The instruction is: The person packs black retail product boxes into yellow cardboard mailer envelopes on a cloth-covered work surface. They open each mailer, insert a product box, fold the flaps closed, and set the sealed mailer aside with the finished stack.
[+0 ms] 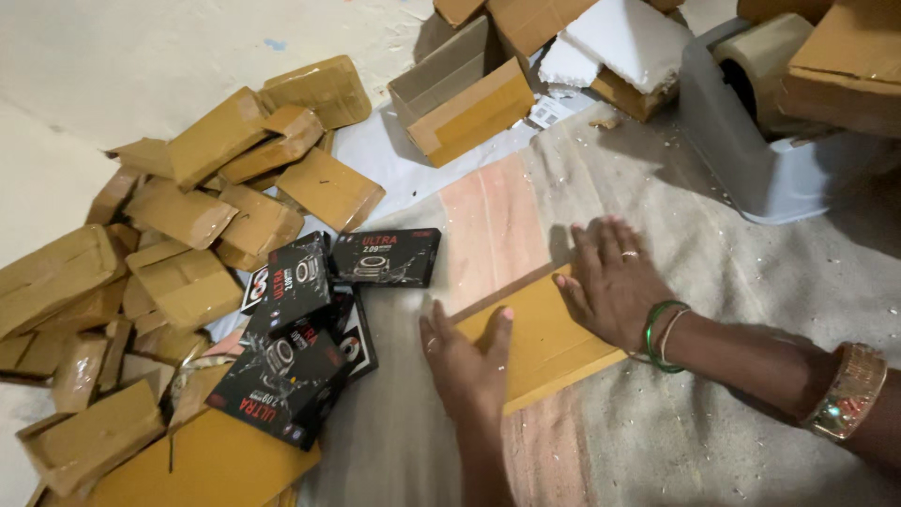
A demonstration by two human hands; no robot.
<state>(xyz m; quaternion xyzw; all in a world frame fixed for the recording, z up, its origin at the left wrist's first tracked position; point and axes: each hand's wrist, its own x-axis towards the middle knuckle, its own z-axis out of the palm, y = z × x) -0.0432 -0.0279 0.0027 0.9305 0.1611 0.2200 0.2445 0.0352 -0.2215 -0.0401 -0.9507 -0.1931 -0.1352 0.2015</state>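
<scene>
Left hand (pixel 466 361) & right hand (pixel 615 282), both w/ grip spread flat, press on flat yellow-brown cardboard sheet (pixel 544 343) lying on grey burlap floor cloth (pixel 713 282). Sheet looks light, stiff, bendable; best taken by its edges. Black printed product boxes (pixel 300 329) nearby at left.

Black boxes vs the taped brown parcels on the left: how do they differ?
The black boxes are glossy printed retail cartons showing a watch picture; the brown parcels are plain, wrapped in shiny brown tape. The black boxes are few and lie nearest the left hand; the brown parcels are many, heaped farther left. Both are small, flat and rectangular, lying loose at mixed angles.
</scene>
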